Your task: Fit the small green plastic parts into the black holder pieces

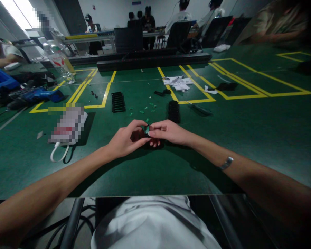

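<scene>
Close to the table's near side, both hands meet around a small green circuit board (147,130) that sits in or against a small black part. My left hand (128,137) pinches the piece from the left between thumb and fingers. From the right, my right hand (169,133) presses its thumb on the board, fingers curled underneath. The black part's shape is mostly hidden by the fingers. Just beyond my fingertips lie several small green circuit boards (142,111). A row of black plastic parts (118,102) stands behind on the left, another black row (173,111) on the right.
On the green table (150,176) lie a white device with a cable (69,126), a blue power tool (45,95), a plastic bottle (60,64), crumpled white paper (178,82) and a dark pen-like tool (200,109). A long black bar (152,62) crosses the back. Other people sit beyond.
</scene>
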{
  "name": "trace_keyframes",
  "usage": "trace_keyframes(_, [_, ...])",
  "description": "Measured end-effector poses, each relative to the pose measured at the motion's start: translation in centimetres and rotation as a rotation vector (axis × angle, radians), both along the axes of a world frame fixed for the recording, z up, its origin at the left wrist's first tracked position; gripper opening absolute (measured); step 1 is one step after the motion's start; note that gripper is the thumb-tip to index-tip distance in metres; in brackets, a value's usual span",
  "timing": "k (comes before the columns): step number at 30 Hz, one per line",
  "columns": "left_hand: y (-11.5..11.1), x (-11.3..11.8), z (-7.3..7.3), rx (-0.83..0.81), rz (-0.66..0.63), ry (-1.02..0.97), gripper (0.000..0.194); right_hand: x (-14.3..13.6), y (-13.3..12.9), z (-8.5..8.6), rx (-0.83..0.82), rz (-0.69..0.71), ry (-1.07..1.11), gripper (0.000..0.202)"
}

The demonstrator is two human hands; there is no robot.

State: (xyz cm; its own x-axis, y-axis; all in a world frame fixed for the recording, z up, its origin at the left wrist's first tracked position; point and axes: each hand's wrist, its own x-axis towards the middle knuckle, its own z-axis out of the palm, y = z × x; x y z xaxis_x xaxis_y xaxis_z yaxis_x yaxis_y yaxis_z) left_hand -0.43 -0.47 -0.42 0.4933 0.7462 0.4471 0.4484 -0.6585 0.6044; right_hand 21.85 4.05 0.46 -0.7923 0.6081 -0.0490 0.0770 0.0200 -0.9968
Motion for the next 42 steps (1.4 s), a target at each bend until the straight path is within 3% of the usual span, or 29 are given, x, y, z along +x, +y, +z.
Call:
trace_keyframes(8, [0.2, -0.1, -0.3, 0.019, 0.022, 0.007, 0.041, 0.0, -0.2, -0.1, 0.033, 0.016, -0.022, 0.028])
trace_keyframes(17, [0.4, -0.2, -0.3, -0.027, -0.071, -0.067, 0.047, 0.0, -0.1, -0.1, 0.039, 0.016, -0.015, 0.029])
trace_keyframes(29, [0.5, 0.1, 0.7, 0.057, -0.115, -0.074, 0.031, -0.1, -0.3, -0.1, 0.033, 0.002, -0.049, 0.03])
trace_keyframes(42, [0.5, 0.0, 0.5, 0.051, -0.108, -0.088, 0.027, -0.1, -0.3, -0.4, 0.02, 0.016, -0.05, 0.025])
